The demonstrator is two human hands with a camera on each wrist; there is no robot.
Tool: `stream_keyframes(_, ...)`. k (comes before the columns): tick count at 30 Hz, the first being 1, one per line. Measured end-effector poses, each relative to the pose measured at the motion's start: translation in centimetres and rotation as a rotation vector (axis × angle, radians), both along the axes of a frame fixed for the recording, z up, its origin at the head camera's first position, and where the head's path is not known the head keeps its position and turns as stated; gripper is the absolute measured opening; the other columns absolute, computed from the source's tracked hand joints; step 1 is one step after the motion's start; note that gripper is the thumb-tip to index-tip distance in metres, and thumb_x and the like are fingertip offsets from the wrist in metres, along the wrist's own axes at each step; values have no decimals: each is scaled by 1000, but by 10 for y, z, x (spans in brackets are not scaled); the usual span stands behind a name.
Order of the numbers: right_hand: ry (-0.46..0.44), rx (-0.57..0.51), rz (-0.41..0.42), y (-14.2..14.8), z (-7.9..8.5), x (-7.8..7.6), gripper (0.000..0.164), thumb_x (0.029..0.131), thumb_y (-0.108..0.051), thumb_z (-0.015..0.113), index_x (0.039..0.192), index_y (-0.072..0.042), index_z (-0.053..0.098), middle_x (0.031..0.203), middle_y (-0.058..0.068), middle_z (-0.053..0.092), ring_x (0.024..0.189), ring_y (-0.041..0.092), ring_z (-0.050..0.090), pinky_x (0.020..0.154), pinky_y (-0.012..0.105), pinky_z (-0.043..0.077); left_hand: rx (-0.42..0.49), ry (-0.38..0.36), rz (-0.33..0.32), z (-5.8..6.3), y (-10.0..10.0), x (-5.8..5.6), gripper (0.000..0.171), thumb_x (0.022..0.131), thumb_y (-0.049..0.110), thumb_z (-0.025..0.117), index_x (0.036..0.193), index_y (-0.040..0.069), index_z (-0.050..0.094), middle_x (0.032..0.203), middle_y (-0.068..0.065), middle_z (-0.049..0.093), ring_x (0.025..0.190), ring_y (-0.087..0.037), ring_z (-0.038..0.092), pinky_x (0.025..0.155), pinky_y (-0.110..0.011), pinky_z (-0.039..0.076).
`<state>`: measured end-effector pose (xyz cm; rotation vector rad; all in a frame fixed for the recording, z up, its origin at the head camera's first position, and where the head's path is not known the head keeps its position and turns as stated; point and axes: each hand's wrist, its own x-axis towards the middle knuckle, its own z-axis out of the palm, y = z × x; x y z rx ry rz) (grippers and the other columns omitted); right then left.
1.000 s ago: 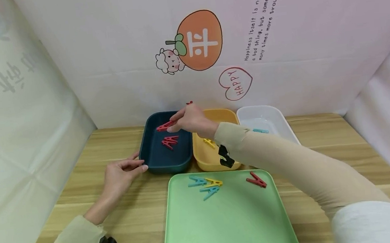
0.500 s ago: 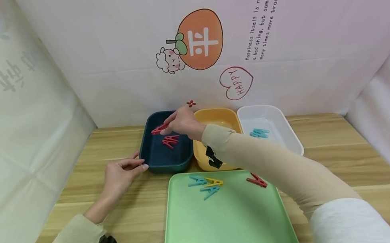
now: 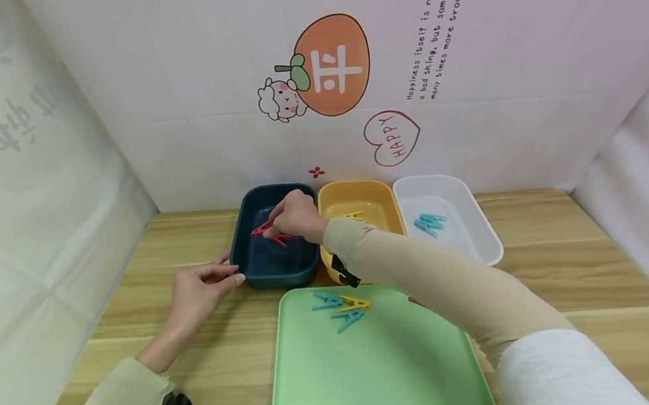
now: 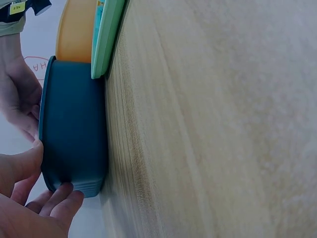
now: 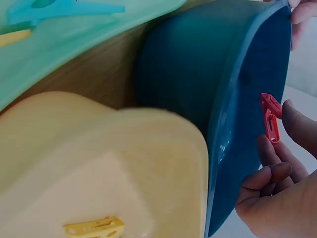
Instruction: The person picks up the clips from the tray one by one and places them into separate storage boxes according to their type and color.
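My right hand (image 3: 298, 215) reaches into the dark blue bin (image 3: 282, 279), pinching a red clothespin (image 5: 271, 121) between thumb and fingertips. Below it, more red clothespins (image 3: 283, 239) lie on the bin's floor, partly covered by the hand. At the bin's near left corner, my left hand (image 3: 199, 295) holds the bin. In the left wrist view its thumb (image 4: 30, 159) is at the rim and its other fingers lie against the outer wall.
Right of the blue bin stand a yellow bin (image 3: 358, 185) with yellow clothespins and a white bin (image 3: 492, 237) with blue ones (image 3: 430, 224). In front lies a green tray (image 3: 380, 376) bearing blue clothespins (image 3: 348, 320), a yellow one (image 3: 354, 303) and a red one, mostly hidden by the right arm.
My right hand has moved leftward and lower into the dark blue bin with the red clothespin, bringing it beside the others. The left hand stays at the bin's corner.
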<state>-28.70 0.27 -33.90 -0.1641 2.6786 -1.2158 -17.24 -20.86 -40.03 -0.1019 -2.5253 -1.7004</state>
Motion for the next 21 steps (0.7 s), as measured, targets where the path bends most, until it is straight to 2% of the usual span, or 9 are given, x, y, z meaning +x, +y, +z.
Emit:
stream_keyframes(3,4,28,6,-4,-4,0,31,85,-19,93,112,-8,83,113,6,73,95,22,65,80,30,60,0,-2,0,0,-1,0,26,94,12,83,114,-4,79,145,-13,62,135,-33,58,86,-12,52)
stream_keyframes(8,12,106,53,-2,-3,3,39,86,-20,92,120,-4,80,118,7,76,106,21,67,89,33,60,7,6,-1,0,0,-1,26,93,9,84,113,-6,79,144,-14,62,133,-32,60,85,-13,54)
stream_keyframes(14,63,84,81,6,13,12,36,91,-14,87,124,-4,78,127,10,73,102,21,68,86,32,61,5,7,3,0,1,0,26,93,9,83,113,-7,78,143,-15,62,134,-32,59,85,-13,54)
stream_keyframes(21,91,83,170,25,34,35,23,94,-10,82,117,-5,81,114,7,76,96,21,67,82,29,61,-12,-1,5,2,1,2,28,93,10,83,115,-7,77,145,-14,61,136,-33,58,85,-11,53)
